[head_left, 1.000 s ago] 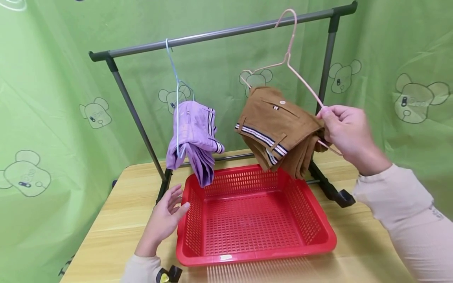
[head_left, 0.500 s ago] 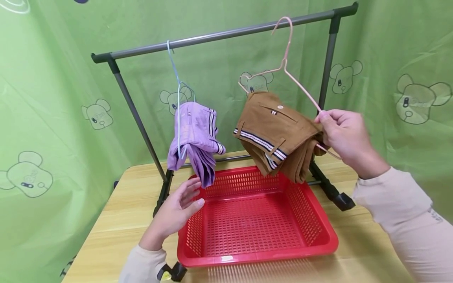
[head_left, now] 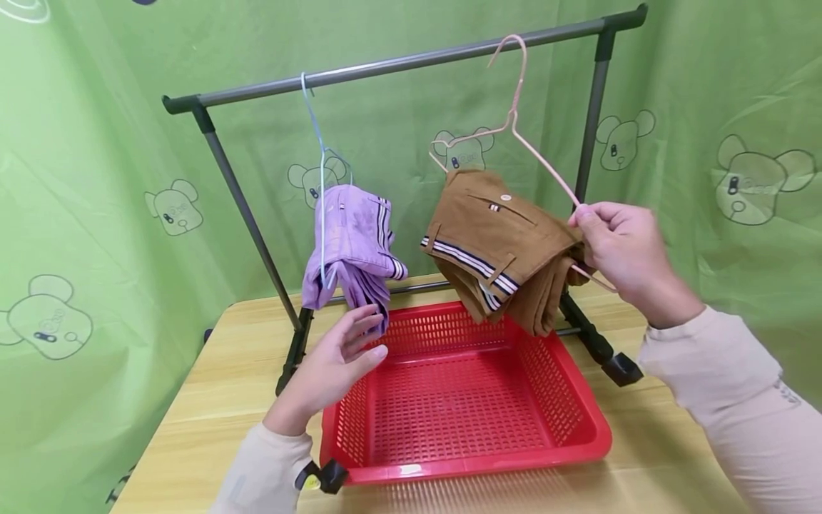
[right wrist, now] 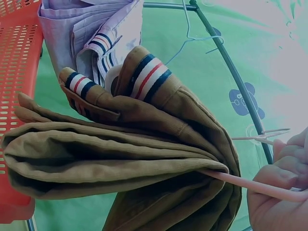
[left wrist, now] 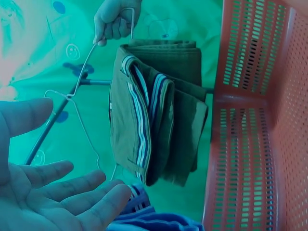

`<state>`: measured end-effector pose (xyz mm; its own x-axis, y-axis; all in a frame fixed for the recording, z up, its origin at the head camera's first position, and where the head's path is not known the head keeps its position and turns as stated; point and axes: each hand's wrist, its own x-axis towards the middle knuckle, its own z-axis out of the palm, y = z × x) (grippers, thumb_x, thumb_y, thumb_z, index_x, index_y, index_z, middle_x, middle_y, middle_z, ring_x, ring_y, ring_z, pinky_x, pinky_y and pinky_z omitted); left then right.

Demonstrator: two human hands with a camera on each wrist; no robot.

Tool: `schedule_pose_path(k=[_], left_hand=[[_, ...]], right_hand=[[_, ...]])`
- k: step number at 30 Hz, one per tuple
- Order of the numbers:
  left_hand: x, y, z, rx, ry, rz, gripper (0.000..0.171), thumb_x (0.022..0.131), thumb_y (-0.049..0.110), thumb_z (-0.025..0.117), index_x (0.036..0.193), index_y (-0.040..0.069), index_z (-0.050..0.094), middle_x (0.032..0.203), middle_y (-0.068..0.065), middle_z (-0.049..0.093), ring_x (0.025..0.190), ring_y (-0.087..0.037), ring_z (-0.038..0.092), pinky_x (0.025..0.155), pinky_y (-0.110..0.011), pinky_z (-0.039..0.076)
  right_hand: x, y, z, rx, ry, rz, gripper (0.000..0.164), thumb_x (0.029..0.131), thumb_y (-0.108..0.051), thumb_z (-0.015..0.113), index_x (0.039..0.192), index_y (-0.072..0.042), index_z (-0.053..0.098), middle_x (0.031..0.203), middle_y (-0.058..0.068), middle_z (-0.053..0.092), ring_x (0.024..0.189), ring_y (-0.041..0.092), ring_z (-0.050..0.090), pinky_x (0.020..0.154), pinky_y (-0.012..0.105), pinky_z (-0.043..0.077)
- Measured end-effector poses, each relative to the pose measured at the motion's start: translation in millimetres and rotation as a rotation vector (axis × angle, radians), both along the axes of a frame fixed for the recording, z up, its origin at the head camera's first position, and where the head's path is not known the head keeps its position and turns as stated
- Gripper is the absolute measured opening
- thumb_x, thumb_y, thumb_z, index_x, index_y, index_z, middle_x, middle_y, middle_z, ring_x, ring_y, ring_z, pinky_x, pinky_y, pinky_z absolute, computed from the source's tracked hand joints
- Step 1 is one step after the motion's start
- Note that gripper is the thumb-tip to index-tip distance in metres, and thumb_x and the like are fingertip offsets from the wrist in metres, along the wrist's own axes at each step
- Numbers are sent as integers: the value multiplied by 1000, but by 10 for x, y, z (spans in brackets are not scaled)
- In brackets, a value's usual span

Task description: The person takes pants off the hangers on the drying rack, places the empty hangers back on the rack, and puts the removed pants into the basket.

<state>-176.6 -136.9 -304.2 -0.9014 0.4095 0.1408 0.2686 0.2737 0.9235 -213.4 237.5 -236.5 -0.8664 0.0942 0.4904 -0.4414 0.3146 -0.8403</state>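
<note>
My right hand (head_left: 626,250) pinches the right side of a pink wire hanger (head_left: 546,163). Brown trousers (head_left: 491,225) with a striped waistband hang folded over its lower bar. In the head view the hanger's hook overlaps the rack's top rail. My left hand (head_left: 334,368) is held out with fingers spread and nothing in it, over the basket's left rim and just below the purple trousers (head_left: 353,228). Those trousers hang on a light blue hanger (head_left: 313,118) hooked on the rail. In the left wrist view, the left palm (left wrist: 33,207) faces up near the brown trousers (left wrist: 159,110).
A grey metal clothes rack (head_left: 398,68) with black feet stands on the wooden table (head_left: 212,392). In front of it sits a red perforated basket (head_left: 469,464) with nothing visible inside. A green curtain (head_left: 96,143) printed with mouse heads hangs behind.
My left hand has moved right and up, from the basket's left side toward the purple trousers. My right hand has lowered the pink hanger and brown trousers slightly, shifting them a little left.
</note>
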Motion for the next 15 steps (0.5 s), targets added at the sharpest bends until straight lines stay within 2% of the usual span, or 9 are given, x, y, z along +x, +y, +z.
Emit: schedule_pose_path(k=[10,15], left_hand=[[-99,223,101,98,-46,0,60,95,11,62,148,8,32,147,-14,42,132,-32,44,104,-44,41],[-176,408,114,233,-115,6,57,97,7,57,147,3,30,146,-19,42,128,-34,47,102,-43,43]], right_hand=[[35,-2,-25,-11,-15,6,28,103,-20,48,90,-3,66,52,1,45,41,11,38,35,27,31],[26,-3,-46,-62,-24,48,26,102,-17,49,89,-5,67,51,-1,43,40,10,36,34,27,27]])
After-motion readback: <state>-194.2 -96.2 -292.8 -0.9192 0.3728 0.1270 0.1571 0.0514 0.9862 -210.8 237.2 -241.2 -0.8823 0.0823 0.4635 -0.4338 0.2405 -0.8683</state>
